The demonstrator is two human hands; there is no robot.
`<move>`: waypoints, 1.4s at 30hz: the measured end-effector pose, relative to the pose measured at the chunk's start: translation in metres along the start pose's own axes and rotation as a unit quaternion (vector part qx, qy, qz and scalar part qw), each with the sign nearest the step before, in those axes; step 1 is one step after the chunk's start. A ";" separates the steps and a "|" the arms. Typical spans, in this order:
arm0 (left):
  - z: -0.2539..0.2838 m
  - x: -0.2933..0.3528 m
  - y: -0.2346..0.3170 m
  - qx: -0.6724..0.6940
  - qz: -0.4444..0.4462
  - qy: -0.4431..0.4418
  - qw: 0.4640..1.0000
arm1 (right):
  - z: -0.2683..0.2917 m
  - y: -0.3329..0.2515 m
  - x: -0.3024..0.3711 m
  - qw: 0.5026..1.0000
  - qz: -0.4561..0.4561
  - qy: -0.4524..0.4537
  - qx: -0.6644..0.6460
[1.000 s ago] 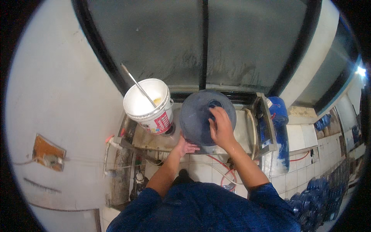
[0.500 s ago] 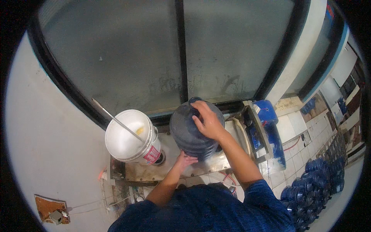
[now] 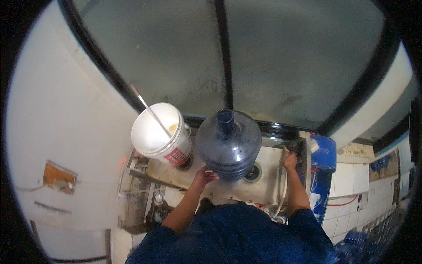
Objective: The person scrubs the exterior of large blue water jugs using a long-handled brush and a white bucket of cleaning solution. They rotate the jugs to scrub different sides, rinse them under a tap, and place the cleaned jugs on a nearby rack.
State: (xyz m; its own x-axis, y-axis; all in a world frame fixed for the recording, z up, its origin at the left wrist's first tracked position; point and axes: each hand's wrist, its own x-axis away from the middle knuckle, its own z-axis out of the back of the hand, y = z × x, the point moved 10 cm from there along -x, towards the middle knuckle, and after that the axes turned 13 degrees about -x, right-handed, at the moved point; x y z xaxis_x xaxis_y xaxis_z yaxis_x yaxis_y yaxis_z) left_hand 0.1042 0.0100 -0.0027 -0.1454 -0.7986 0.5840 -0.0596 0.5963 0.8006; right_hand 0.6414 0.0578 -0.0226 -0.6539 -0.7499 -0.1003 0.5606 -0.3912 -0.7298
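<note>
A large translucent blue water jug [image 3: 237,149] stands upright on the steel counter [image 3: 176,180], its open neck at the top. My left hand [image 3: 205,177] presses its curled fingers against the jug's lower left side, steadying it. At the right end of the counter my right hand [image 3: 289,160] is closed around a beige hose [image 3: 281,187], near the hose's upper end. Part of the hose is covered by my hand and forearm. Between jug and hose a round dark fitting [image 3: 253,174] shows in the counter top.
Left of the jug stands a white bucket [image 3: 151,152] with a long metal rod [image 3: 151,112] leaning out of it. Dark-framed glass panes [image 3: 176,57] rise behind the counter. Blue containers [image 3: 323,152] stand at its right end; several more blue jugs [image 3: 358,246] lie lower right.
My right hand has left the jug's top and moved right to the hose. The jug's neck is now uncovered. My left hand stays at the jug's lower side. The view has shifted.
</note>
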 end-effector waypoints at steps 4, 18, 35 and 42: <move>-0.008 0.027 0.002 0.072 0.012 -0.003 0.997 | -0.068 0.050 -0.006 0.962 -0.139 -0.186 -0.146; -0.027 0.034 0.012 0.100 0.008 0.036 0.994 | 0.070 -0.145 0.088 0.636 -0.231 -0.344 -0.651; -0.001 0.014 0.004 0.013 0.027 -0.059 0.998 | 0.217 -0.232 0.189 0.846 -0.035 -0.229 -0.480; 0.034 0.002 0.012 -0.014 -0.010 -0.122 0.992 | 0.217 -0.306 0.242 0.913 0.019 -0.172 -0.370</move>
State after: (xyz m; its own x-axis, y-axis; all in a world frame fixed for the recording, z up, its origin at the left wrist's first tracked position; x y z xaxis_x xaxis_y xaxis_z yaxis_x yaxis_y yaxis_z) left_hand 0.0696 0.0187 0.0038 -0.3796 -0.7645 0.5211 -0.0378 0.5756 0.8169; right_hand 0.4220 -0.1202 0.3234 -0.3710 -0.9286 -0.0101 -0.0009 0.0112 -0.9999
